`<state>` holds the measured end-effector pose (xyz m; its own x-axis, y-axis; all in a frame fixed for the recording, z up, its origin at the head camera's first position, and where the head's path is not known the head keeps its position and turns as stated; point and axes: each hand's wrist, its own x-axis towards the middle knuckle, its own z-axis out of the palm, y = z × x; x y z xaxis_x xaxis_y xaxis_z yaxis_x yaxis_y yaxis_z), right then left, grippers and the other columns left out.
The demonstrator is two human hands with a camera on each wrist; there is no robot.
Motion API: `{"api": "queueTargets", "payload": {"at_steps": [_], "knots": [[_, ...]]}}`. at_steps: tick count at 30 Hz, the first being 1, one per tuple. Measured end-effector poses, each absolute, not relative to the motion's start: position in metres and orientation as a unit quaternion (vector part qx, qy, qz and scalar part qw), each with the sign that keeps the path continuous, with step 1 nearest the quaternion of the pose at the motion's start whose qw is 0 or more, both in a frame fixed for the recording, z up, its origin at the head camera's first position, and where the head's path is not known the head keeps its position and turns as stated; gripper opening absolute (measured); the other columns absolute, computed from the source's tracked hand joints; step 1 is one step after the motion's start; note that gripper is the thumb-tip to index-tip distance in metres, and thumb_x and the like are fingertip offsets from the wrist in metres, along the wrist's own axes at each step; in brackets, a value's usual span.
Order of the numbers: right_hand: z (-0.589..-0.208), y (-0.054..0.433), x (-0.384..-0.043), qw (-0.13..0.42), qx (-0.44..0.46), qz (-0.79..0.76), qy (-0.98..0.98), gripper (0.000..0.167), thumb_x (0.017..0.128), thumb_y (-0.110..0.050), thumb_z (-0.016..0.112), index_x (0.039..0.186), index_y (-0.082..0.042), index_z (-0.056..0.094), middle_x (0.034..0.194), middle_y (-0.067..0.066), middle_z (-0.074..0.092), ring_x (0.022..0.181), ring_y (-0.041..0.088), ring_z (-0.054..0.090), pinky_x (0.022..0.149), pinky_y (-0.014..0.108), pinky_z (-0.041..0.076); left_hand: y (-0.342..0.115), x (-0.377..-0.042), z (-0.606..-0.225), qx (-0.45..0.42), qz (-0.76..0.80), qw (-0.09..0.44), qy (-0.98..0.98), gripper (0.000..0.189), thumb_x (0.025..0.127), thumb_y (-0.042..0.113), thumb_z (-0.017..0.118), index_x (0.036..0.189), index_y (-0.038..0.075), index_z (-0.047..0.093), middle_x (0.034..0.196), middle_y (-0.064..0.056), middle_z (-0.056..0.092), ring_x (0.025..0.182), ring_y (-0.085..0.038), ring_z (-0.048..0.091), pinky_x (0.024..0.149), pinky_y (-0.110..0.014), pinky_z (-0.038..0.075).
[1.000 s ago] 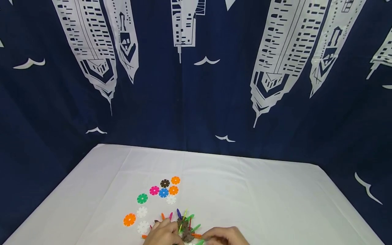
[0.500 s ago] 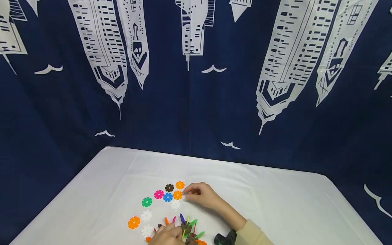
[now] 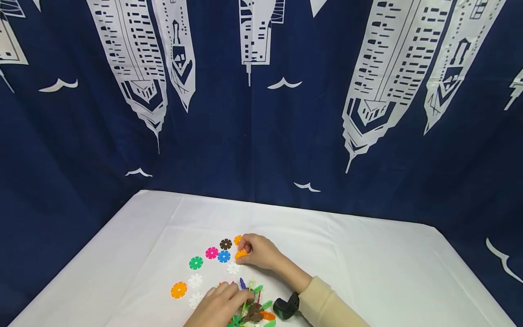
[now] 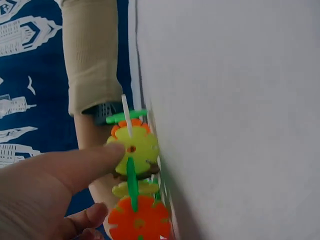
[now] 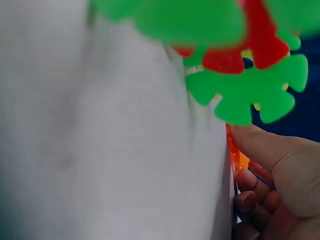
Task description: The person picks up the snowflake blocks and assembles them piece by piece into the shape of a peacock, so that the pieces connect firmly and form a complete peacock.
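My right hand (image 3: 259,251) pinches an orange notched plastic disc (image 3: 241,254) between thumb and fingers, low over the white cloth. In the right wrist view an orange edge (image 5: 242,159) shows at its fingertips. My left hand (image 3: 222,305) lies over a built cluster of notched discs (image 3: 254,313) in brown, green, orange and other colours. Its thumb stretches to a yellow disc (image 4: 135,150) of that cluster in the left wrist view, while the other fingers bend loosely below. An orange disc (image 4: 140,220) stands nearest that camera. Part of the cluster is hidden by the hand.
Loose flat discs lie on the cloth: green (image 3: 196,263), pink (image 3: 211,253), blue (image 3: 224,256), brown (image 3: 225,244), white (image 3: 233,268), and orange (image 3: 179,289) at left. A black wrist device (image 3: 287,306) sits beside the cluster. A blue curtain (image 3: 286,136) hangs behind.
My right hand left the cluster, reached forward to the loose discs and took hold of an orange one. My left hand's fingers have spread from their tighter bend over the cluster.
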<state>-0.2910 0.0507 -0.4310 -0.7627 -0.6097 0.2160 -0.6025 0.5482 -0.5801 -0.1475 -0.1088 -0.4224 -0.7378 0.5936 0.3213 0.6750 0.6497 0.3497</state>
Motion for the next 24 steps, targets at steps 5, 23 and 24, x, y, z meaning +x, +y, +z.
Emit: {"api": "queueTargets", "payload": {"at_steps": [5, 23, 24], "knots": [[-0.436, 0.069, -0.287, 0.016, -0.324, -0.380, 0.866, 0.025, 0.073, -0.014, 0.081, 0.078, -0.010, 0.057, 0.064, -0.006, 0.047, 0.057, 0.004, 0.040, 0.053, 0.020, 0.036, -0.107, -0.151, -0.420, -0.372, -0.179, 0.083, -0.907, 0.060, 0.077, 0.072, 0.052, 0.110, 0.024, 0.066, 0.085, 0.018, 0.048, 0.073, -0.001, 0.032, 0.056, -0.015, 0.024], [-0.432, 0.160, -0.148, 0.118, -0.105, -0.632, 0.759, 0.014, 0.086, -0.005, 0.066, 0.093, 0.006, 0.060, 0.073, 0.004, 0.060, 0.057, 0.009, 0.052, 0.050, 0.018, 0.044, -0.101, -0.150, -0.418, -0.386, -0.203, 0.091, -0.895, 0.034, 0.073, 0.034, 0.079, 0.100, 0.026, 0.061, 0.085, 0.017, 0.040, 0.077, -0.004, 0.033, 0.059, -0.017, 0.025], [-0.435, 0.160, -0.144, 0.122, -0.105, -0.637, 0.754, 0.017, 0.086, -0.008, 0.067, 0.093, 0.007, 0.061, 0.072, 0.003, 0.059, 0.057, 0.007, 0.049, 0.051, 0.017, 0.042, -0.100, -0.150, -0.418, -0.386, -0.210, 0.089, -0.894, 0.034, 0.072, 0.033, 0.079, 0.100, 0.026, 0.060, 0.087, 0.017, 0.039, 0.079, -0.004, 0.034, 0.061, -0.017, 0.026]]}}
